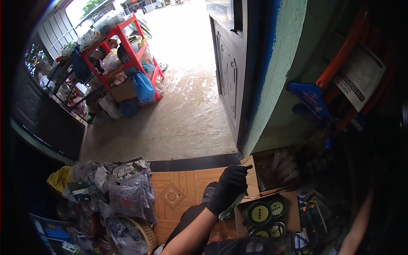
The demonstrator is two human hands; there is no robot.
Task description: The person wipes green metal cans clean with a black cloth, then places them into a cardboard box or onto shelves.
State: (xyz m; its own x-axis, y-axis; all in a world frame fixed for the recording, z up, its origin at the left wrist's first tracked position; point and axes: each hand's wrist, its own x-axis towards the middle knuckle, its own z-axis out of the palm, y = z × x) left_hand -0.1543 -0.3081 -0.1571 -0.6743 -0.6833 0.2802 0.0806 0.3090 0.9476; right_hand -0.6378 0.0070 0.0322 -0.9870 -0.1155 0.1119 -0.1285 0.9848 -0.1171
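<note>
My left hand, in a black glove, is held over the near edge of an open carton with pale cylindrical items. Its fingers look curled in, and a strip of clear plastic shows below the palm; what it grips is hidden. Just below the hand, another carton holds several round black tins with yellow-green lids. At the right edge my right forearm is bare and reaches upward; its hand is lost in the dark.
Bagged goods and a wicker basket stand at lower left. A red shelf rack with plastic bags is beyond the doorway. An open door and green wall edge rise right of centre. Blue-and-red items hang at upper right.
</note>
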